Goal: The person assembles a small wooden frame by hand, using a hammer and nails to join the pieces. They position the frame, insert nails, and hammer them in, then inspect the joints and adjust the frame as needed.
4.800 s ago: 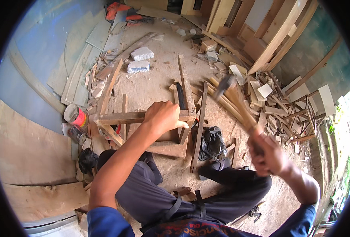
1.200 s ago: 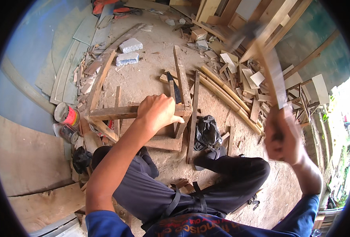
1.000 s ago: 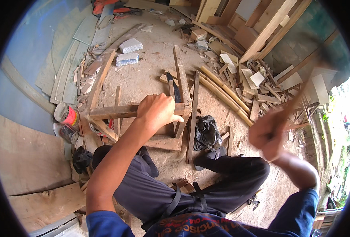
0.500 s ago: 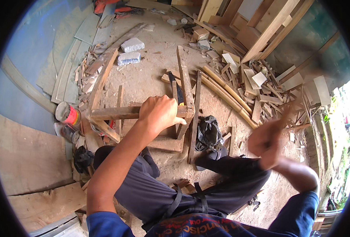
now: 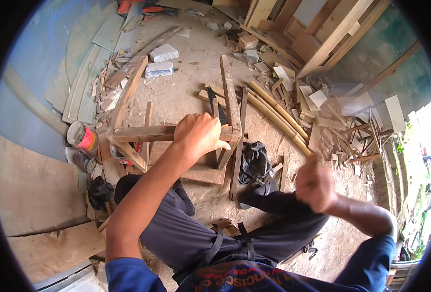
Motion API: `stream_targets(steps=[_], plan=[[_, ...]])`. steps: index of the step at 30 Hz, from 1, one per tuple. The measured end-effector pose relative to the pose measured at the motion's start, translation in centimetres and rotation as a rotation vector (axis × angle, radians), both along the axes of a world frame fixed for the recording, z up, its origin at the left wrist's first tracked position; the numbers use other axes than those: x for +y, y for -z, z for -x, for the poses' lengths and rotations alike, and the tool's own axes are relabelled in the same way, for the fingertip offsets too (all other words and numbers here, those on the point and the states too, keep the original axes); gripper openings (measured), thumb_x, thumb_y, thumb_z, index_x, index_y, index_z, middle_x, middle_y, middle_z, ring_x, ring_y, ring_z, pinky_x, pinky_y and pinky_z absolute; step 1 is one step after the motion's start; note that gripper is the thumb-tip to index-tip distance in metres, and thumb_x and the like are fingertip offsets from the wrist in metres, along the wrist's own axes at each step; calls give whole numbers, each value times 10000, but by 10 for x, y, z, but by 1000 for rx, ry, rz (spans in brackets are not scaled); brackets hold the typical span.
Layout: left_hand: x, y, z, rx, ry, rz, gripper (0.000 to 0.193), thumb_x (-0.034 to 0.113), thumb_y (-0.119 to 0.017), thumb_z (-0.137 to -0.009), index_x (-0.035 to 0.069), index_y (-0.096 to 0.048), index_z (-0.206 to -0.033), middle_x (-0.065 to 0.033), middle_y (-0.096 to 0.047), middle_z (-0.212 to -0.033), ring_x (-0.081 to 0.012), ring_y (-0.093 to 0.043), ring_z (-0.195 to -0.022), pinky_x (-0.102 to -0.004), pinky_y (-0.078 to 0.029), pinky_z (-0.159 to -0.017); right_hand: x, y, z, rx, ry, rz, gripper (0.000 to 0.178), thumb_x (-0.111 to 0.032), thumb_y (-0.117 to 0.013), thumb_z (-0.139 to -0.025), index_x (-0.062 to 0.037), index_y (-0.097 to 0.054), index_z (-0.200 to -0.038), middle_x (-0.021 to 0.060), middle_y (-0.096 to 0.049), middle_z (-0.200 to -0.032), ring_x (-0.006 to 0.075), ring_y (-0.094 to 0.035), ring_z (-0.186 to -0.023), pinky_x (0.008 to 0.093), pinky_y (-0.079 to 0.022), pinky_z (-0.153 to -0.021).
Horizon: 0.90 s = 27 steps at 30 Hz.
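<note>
A wooden frame (image 5: 147, 134), like a stool or small table with its legs pointing away, stands in front of my knees. My left hand (image 5: 199, 136) is closed over its near rail, close to the right corner, with the thumb sticking out to the right. Above my right knee, my right hand (image 5: 317, 187) is a fist raised off to the right of the frame, smeared by motion. It grips what looks like a hammer, whose handle and head are too blurred now to make out clearly. A dark saw-like blade (image 5: 213, 103) lies beyond the rail, partly hidden.
Bamboo poles (image 5: 279, 119) and a heap of wood scraps (image 5: 335, 121) lie to the right. A black plastic bag (image 5: 257, 163) sits by my right foot. Paint cans (image 5: 82, 136) stand at left; two pale blocks (image 5: 159, 69) lie farther off. Timber (image 5: 332, 39) leans at the back right.
My right hand has shifted slightly left and swung with the blurred hammer, whose handle showed more clearly before. The left hand keeps its grip; the frame has barely moved.
</note>
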<state>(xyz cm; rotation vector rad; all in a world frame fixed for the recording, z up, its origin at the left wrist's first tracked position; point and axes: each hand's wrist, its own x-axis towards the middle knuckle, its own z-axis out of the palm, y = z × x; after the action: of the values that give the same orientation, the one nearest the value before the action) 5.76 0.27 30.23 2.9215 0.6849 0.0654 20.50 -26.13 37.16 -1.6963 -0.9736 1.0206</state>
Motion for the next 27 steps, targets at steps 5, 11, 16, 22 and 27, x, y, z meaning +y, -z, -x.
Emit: stream_targets(steps=[5,11,16,22,27], plan=[[3,3,0,-21,14,-22,577,593,-768,-678,21,-709,-722,-141,-689,-666,-271,-714,-655,-362,-574,-583,-15,-43,9,-105,-38,518,536,-560,-362,-1009,-67,-503,-854,20,-498,-620,157,-461,-487,289,-380,-436],[0,2,3,20,-7,11,585,593,-771,-679,14,-705,-731,-147,-693,-675,-272,-716,-671,-364,-577,-599,11,-98,8,95,-32,-561,634,-749,-299,-916,-132,-398,-809,-15,-369,-560,98,-328,-415,277,-244,-360],[-6,1,-2,-4,26,-16,584,584,-772,-687,6,-706,-739,-146,-700,-697,-274,-716,-678,-366,-581,-606,-17,33,-15,-281,-76,437,441,-507,-422,-1013,-103,-517,-866,-31,-430,-587,90,-397,-419,277,-284,-342],[-4,3,9,47,20,10,554,581,-769,-695,35,-717,-774,-119,-702,-702,-262,-712,-660,-364,-583,-591,-3,-63,-12,242,308,-80,483,-585,-337,-1004,-148,-429,-819,-51,-329,-521,66,-293,-352,232,-204,-293],[-5,-1,7,51,24,21,553,582,-767,-694,35,-717,-766,-121,-703,-703,-269,-714,-669,-375,-579,-596,11,-56,5,32,-63,-602,549,-673,-290,-964,-159,-359,-786,-49,-284,-519,65,-264,-373,237,-191,-325]])
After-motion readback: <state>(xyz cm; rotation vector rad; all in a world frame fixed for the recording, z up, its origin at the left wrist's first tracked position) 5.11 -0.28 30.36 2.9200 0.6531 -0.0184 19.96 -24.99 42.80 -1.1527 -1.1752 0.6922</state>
